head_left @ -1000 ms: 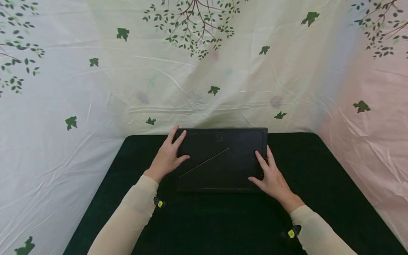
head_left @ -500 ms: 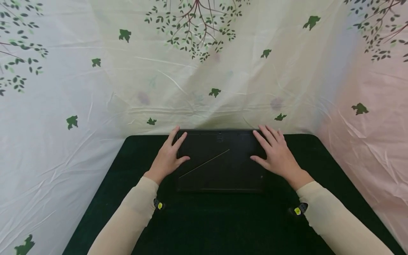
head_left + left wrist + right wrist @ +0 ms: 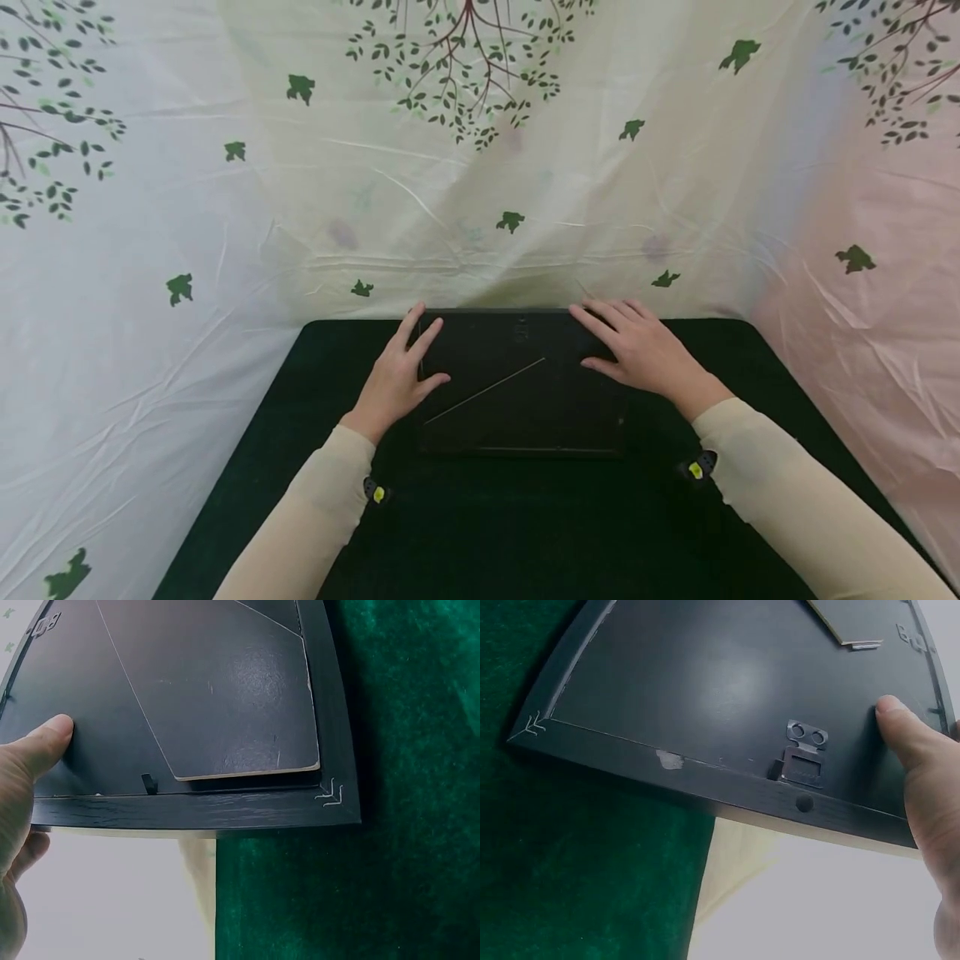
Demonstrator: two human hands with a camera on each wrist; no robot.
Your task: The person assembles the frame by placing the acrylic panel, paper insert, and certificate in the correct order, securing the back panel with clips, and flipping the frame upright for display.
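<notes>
A black picture frame (image 3: 517,417) stands at the far side of the dark green table, its back towards me. My left hand (image 3: 390,379) grips its left edge near the top corner, thumb on the backing in the left wrist view. At the top right corner my right hand (image 3: 645,346) holds the top edge, with its thumb (image 3: 900,724) on the backing. A flap-like stand (image 3: 232,712) lies flat against the back. Metal hangers (image 3: 804,754) sit by the rim. The front of the picture frame is hidden.
Green cloth (image 3: 510,533) covers the table. Behind it hangs a pale curtain (image 3: 450,208) printed with branches and leaves, which continues along the left and right sides.
My right hand has moved from the picture frame's right edge up to the top edge, then slightly left along it. The left hand keeps its place on the left edge.
</notes>
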